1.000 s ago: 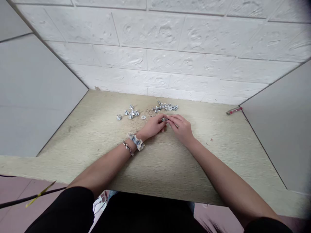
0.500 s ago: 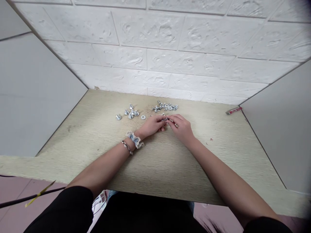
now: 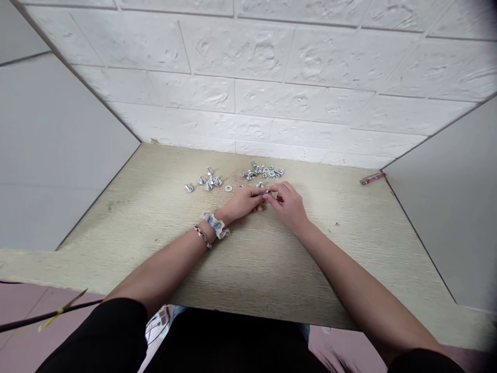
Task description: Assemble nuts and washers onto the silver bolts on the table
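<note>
At the middle of the table, my left hand (image 3: 241,202) is closed, pinching a small metal bolt (image 3: 266,193) between thumb and fingers. From the other side my right hand (image 3: 289,204) has its thumb and forefinger closed around the bolt's end. Whether a nut or washer is on that end is too small to make out. Just beyond the fingertips stands another bolt (image 3: 260,184). A loose flat washer (image 3: 229,188) lies to the left of it.
Several bolts fitted with washers (image 3: 208,185) stand in a group at the left. A pile of loose bolts, nuts and washers (image 3: 271,173) lies near the white brick wall (image 3: 248,93). A red-handled cutter (image 3: 373,178) rests at the right panel (image 3: 446,207).
My right fingers have shifted slightly on the bolt's end, and both hands are a little nearer to me. The standing bolt beyond them shows more now.
</note>
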Motion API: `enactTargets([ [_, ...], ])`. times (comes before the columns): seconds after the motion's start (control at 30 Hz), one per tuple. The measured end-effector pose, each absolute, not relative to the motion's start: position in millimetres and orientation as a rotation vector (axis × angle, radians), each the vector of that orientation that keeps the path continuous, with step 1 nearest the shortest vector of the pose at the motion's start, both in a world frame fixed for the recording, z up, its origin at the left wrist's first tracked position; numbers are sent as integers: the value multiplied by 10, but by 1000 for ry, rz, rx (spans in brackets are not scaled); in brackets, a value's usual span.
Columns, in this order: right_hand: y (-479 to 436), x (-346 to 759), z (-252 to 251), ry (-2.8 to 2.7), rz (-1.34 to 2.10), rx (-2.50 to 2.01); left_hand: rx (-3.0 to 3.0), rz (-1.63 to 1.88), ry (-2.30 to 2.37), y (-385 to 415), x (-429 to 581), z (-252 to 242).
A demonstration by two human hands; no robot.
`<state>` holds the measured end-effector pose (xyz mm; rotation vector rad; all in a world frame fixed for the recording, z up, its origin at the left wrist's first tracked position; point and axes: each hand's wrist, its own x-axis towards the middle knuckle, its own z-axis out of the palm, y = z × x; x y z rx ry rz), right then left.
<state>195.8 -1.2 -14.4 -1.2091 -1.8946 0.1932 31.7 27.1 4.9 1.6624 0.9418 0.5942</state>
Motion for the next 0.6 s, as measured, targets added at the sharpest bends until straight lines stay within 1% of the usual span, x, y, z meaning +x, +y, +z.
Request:
enactTargets([
  [0.23, 22, 1950, -177, -1924, 158, -1098, 1580, 602, 907, 322, 340, 15],
  [0.5, 15, 1975, -165, -1905, 254, -1206, 1596, 608, 901, 336, 328, -18],
  [0.6, -4, 1969, -151, -1896, 238, -1227, 1604, 594, 908, 335, 320, -15],
])
